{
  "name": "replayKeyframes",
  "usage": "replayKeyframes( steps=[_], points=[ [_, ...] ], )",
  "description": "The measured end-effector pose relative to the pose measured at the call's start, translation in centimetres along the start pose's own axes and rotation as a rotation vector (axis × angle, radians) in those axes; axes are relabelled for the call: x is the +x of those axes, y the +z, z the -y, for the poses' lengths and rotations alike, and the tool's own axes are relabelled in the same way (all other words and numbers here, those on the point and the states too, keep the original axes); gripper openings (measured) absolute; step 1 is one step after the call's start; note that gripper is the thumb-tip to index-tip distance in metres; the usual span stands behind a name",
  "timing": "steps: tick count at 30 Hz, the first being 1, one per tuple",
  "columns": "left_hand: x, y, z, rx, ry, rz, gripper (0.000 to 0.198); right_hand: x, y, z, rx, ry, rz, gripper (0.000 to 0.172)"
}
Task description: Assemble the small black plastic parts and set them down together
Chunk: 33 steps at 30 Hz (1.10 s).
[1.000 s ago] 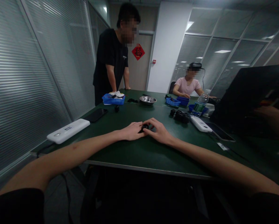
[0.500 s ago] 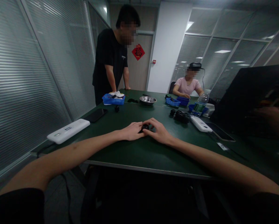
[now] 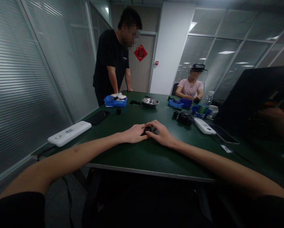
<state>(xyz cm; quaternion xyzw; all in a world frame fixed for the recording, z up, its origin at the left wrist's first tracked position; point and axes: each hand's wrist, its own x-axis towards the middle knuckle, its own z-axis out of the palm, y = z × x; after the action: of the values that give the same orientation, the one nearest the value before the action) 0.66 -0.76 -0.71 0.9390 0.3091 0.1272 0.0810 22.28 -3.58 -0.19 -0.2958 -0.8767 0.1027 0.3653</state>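
Note:
Both my arms reach out over the dark green table (image 3: 142, 158). My left hand (image 3: 132, 133) and my right hand (image 3: 161, 133) meet at the middle of it, fingers curled round a small black round part (image 3: 148, 129) that rests on the tabletop. Both hands pinch it from either side. Only the top of the part shows between the fingertips.
A white power bank (image 3: 69, 133) and a black phone (image 3: 97, 117) lie to the left. More black parts (image 3: 184, 118), a white device (image 3: 203, 126), a water bottle (image 3: 203, 107), blue trays (image 3: 115, 100), a metal bowl (image 3: 150, 101) sit farther back. One person stands, another sits.
My hands have stayed in place on the black part. The standing person has shifted slightly to the left.

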Motion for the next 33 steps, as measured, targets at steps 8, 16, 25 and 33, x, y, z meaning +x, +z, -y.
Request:
replayKeyframes(
  steps=[8,16,25,33],
  points=[
    [0.00,-0.05,0.11,0.001,0.008,0.021,0.051,-0.10,-0.07,0.25,0.032,-0.003,0.021,0.035],
    [0.02,-0.01,0.02,-0.013,-0.005,0.013,0.054,-0.10,0.04,-0.07,-0.009,0.050,0.001,0.039],
    [0.01,0.01,0.11,-0.013,-0.004,0.014,0.055,-0.08,-0.03,0.19,0.002,0.064,-0.002,0.043],
    [-0.13,-0.47,-0.38,-0.006,0.014,0.032,0.046,-0.09,0.03,0.23,0.044,0.027,0.033,0.041]
  ],
)
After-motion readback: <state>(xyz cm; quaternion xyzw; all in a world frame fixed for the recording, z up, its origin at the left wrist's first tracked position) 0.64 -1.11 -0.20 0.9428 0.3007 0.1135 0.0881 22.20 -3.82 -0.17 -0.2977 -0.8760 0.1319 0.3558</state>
